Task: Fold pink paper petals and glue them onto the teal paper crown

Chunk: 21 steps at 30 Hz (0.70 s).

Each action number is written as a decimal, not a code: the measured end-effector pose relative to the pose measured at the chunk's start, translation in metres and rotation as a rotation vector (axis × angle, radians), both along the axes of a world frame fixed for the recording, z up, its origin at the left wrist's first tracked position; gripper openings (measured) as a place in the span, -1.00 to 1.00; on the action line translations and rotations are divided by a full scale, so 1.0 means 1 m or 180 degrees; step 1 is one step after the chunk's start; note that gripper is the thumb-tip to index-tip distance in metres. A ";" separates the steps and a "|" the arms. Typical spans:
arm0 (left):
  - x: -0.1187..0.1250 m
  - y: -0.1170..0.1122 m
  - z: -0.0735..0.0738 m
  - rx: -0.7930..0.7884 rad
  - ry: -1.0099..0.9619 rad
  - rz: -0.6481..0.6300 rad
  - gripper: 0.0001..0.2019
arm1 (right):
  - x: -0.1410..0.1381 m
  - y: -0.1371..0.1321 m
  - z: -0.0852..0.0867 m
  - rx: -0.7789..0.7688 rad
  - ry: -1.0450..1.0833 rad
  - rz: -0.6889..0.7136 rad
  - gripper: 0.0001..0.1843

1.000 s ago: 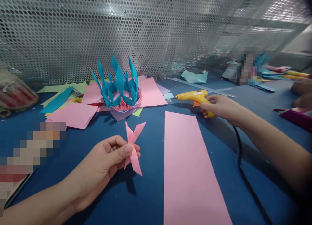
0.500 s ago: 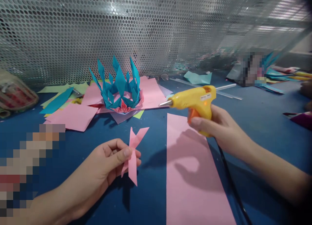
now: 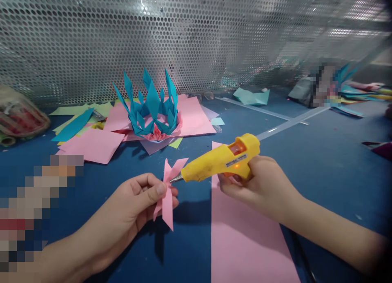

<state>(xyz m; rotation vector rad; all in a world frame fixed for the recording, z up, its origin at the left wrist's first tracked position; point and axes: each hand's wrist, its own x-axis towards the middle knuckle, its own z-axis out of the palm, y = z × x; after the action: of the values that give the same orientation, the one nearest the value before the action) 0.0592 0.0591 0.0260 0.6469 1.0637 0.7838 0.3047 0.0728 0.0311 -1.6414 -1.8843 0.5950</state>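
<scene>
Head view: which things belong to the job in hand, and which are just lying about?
In use:
pink folded paper, in the left hand
yellow glue gun, in the right hand

Apparently lying about:
blue paper crown
pale teal sheet
long pink sheet

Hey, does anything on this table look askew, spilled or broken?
Nothing looks spilled or broken. Only the loose paper sheets beyond the left hand lie askew, overlapping at odd angles; the blue crown stands upright.

Left hand (image 3: 137, 198) pinching, thumb (image 3: 155, 190) on near side; right hand (image 3: 260, 187) curled, gripping.
</scene>
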 end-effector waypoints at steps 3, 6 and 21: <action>0.002 0.002 0.003 0.0001 0.0046 -0.0024 -0.65 | -0.001 0.000 0.000 0.0025 -0.0030 0.0046 -0.76; 0.002 0.002 0.003 0.0001 0.0047 -0.0003 -0.65 | -0.001 0.000 0.000 0.0083 0.0000 0.0062 -0.78; -0.001 0.001 -0.003 0.0032 -0.0082 -0.0018 -0.71 | 0.001 0.003 0.001 0.0547 -0.0296 -0.0227 -0.77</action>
<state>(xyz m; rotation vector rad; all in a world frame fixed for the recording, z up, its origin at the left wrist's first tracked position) 0.0583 0.0598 0.0228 0.6463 1.0346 0.7911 0.3061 0.0754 0.0321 -1.6406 -1.8770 0.3230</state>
